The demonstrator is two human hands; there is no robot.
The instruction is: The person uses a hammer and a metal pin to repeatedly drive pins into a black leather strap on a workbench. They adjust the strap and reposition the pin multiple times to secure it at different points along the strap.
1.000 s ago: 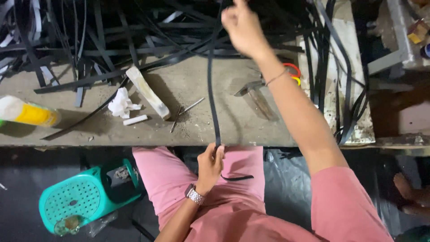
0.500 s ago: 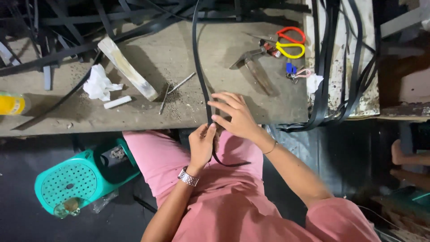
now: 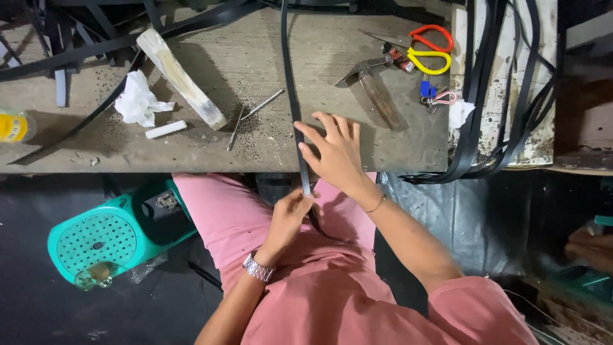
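A long black strip [image 3: 289,76] runs from the pile at the back of the workbench [image 3: 255,144] down over its front edge to my lap. My left hand [image 3: 288,214], with a metal watch on its wrist, pinches the strip's lower end just below the bench edge. My right hand [image 3: 335,153] rests on the bench edge with its fingers against the strip, a short way above my left hand. I sit in pink clothes in front of the bench.
On the bench lie a wooden stick [image 3: 182,78], a crumpled white tissue [image 3: 137,99], a white chalk piece [image 3: 165,130], metal rods [image 3: 246,115], a hammer [image 3: 377,89], red and yellow scissors [image 3: 426,50] and a yellow bottle [image 3: 14,126]. Black strips [image 3: 498,96] hang at the right. A teal stool [image 3: 102,236] stands below.
My right hand came down from the far pile of strips to the bench's front edge, sliding along the strip. My left hand kept hold of the strip's lower end.
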